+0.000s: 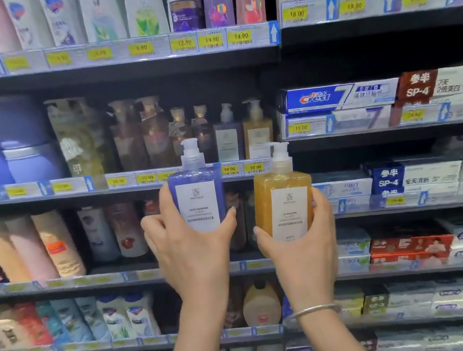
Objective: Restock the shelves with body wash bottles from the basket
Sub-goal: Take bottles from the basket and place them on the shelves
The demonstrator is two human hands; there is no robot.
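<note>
A: What do the hands and forearms wear?
B: Both forearms are bare, sleeveless to the frame's lower edge. A thin silver bangle (315, 309) circles the right wrist; the left wrist carries nothing.

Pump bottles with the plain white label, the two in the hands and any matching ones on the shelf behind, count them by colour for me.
Blue pump bottles: 2, one held in the left hand at, one on the shelf.
Amber pump bottles: 2, one held in the right hand at, one on the shelf.
Total: 4
</note>
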